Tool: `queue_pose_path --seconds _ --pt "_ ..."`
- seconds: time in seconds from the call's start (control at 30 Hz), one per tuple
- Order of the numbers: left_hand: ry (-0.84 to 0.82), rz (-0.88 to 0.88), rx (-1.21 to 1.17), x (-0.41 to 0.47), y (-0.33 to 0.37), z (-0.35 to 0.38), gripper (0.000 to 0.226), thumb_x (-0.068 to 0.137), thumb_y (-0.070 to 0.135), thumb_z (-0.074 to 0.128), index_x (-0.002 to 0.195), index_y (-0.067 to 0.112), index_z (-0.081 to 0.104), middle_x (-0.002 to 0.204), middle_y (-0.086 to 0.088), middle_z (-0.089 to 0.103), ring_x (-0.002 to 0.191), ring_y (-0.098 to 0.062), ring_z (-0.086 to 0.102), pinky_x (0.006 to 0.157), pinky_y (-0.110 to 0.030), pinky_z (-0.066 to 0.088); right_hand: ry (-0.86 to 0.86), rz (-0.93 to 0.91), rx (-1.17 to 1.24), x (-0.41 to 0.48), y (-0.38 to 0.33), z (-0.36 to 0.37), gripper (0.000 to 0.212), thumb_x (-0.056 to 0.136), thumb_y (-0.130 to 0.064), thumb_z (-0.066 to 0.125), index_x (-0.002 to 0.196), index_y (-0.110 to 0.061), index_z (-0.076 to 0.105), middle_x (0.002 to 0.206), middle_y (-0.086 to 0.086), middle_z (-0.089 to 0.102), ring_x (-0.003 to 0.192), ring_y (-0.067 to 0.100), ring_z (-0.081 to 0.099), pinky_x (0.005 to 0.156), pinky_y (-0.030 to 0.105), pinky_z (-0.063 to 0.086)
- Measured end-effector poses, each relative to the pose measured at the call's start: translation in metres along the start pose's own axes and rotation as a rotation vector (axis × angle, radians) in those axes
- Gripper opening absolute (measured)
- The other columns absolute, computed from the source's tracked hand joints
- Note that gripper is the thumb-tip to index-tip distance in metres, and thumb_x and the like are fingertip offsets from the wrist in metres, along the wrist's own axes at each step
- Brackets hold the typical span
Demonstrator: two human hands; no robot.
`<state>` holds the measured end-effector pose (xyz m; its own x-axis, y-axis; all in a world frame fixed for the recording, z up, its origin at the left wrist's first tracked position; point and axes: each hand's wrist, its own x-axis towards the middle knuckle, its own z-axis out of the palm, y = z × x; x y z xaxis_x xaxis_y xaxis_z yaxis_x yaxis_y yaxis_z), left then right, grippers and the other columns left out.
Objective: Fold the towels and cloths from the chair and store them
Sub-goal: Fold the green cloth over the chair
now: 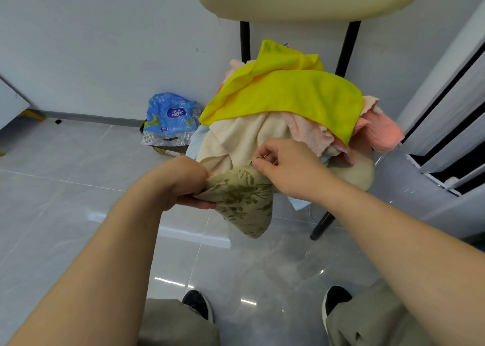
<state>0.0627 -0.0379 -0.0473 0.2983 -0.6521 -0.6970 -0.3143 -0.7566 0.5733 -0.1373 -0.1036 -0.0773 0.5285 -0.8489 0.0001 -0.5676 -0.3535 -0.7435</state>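
A cream chair (354,171) with black legs holds a heap of cloths. A bright yellow cloth (288,93) lies on top, over a cream towel (244,138) and pink towels (380,133). A beige towel with a green leaf print (244,201) hangs off the seat's front edge. My left hand (183,180) grips its left edge. My right hand (286,167) pinches its upper right edge between thumb and fingers. A light blue cloth (194,143) peeks out under the heap.
A blue plastic pack (170,120) sits on a box on the floor by the wall, left of the chair. A dark-framed sliding door (446,135) stands at the right. My shoes (199,303) stand on glossy grey tiles in front of the chair.
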Motion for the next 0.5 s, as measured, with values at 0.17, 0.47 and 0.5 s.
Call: queue_pose_path --seconds 0.17,0.47,0.5 --pt "0.017 0.045 0.025 0.003 -0.007 -0.010 0.046 0.078 -0.027 0.038 0.094 -0.003 0.074 0.092 -0.026 0.074 0.080 -0.030 0.076 0.072 -0.039 0.064 0.009 0.015 0.044 0.000 0.001 0.001 0.007 0.097 -0.030 0.063 0.096 -0.024 0.067 0.083 -0.007 0.066 0.075 0.008 0.061 0.067 0.030 0.051" --pt "0.009 0.294 0.421 0.003 -0.012 -0.017 0.025 0.074 -0.002 0.075 0.085 0.020 0.079 0.081 -0.002 0.076 0.077 -0.018 0.069 0.074 -0.033 0.058 -0.001 0.059 0.077 0.004 0.006 0.001 0.007 0.097 -0.030 0.061 0.096 -0.025 0.065 0.087 -0.004 0.071 0.078 0.014 0.066 0.075 0.041 0.059" --pt "0.018 0.317 0.498 0.003 -0.013 -0.017 0.024 0.072 0.007 0.082 0.087 0.024 0.078 0.079 0.003 0.075 0.077 -0.018 0.068 0.074 -0.033 0.057 -0.004 0.063 0.084 0.005 0.007 0.002 0.006 0.097 -0.031 0.060 0.095 -0.026 0.064 0.087 -0.004 0.071 0.078 0.014 0.067 0.075 0.042 0.059"
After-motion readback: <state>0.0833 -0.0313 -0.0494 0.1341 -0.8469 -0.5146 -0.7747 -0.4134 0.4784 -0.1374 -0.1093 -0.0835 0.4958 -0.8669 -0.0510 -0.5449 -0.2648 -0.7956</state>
